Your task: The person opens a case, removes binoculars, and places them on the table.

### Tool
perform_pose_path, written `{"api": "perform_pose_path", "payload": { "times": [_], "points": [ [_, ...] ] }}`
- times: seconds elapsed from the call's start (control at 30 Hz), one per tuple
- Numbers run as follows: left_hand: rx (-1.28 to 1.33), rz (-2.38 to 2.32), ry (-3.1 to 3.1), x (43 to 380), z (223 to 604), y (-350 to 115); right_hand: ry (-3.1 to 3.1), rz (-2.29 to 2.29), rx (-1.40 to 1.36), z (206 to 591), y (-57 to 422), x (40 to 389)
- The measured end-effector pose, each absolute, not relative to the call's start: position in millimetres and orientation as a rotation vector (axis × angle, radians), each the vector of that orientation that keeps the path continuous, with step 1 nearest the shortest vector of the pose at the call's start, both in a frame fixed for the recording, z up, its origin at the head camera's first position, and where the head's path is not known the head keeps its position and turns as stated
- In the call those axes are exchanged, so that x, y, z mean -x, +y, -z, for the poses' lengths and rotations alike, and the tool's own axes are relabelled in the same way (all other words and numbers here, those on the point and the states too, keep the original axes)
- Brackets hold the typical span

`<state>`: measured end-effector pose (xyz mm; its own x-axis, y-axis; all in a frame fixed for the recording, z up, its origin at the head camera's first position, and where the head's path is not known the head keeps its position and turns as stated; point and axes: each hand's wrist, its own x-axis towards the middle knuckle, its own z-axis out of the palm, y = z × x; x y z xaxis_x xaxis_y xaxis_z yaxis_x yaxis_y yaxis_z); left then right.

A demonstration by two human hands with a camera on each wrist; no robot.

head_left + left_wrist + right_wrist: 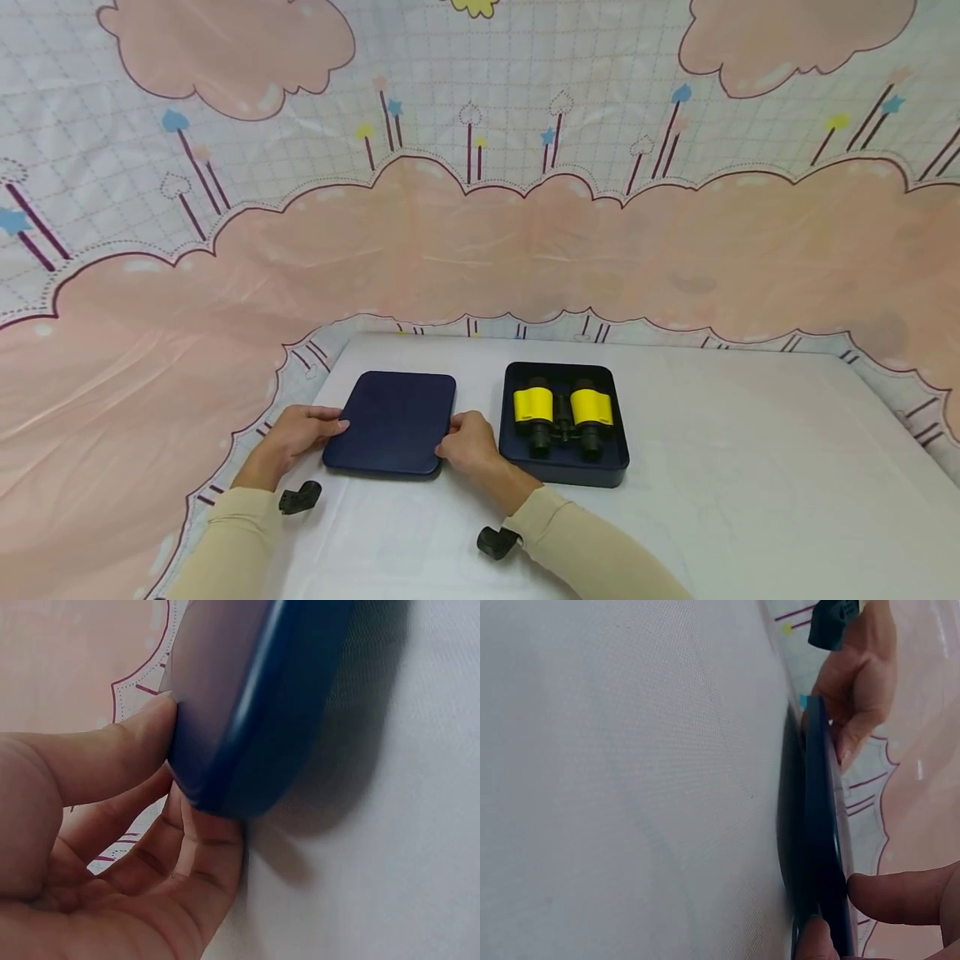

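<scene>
L hand [296, 433] pinching left edge of glossy navy-blue flat rounded-square lid [393, 421], thumb on top, fingers curled under. R hand [472, 442] pinching opp. edge, same thumb-on-top grip. Lid's at left part of white cloth-covered table [735, 450], shadow underneath; can't tell if fully clear of it. Just R of R hand: open navy-blue rounded-square box [577, 475] w/ yellow-&-black binoculars [562, 421] lying inside.

The blue lid [392, 423] looks smooth and glossy, the white table cover [735, 442] matt, finely woven cloth.
</scene>
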<state>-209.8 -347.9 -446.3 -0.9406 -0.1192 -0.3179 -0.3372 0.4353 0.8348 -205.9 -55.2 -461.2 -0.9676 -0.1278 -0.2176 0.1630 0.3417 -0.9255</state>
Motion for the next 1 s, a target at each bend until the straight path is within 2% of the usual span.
{"api": "perform_pose_path", "payload": {
  "times": [0.57, 0.77, 1.0],
  "points": [
    [0.396, -1.303, 2.628, 201, 441, -348, 2.522, 1.494, 0.198, 461, -51, 199],
    [0.379, -1.352, 2.636, 193, 439, -352, 2.454, 1.633, 0.186, 450, -48, 189],
    [0.291, -1.526, 2.560, 177, 426, -330, 2.269, 1.817, 0.155, 437, -40, 182]
  ]
}}
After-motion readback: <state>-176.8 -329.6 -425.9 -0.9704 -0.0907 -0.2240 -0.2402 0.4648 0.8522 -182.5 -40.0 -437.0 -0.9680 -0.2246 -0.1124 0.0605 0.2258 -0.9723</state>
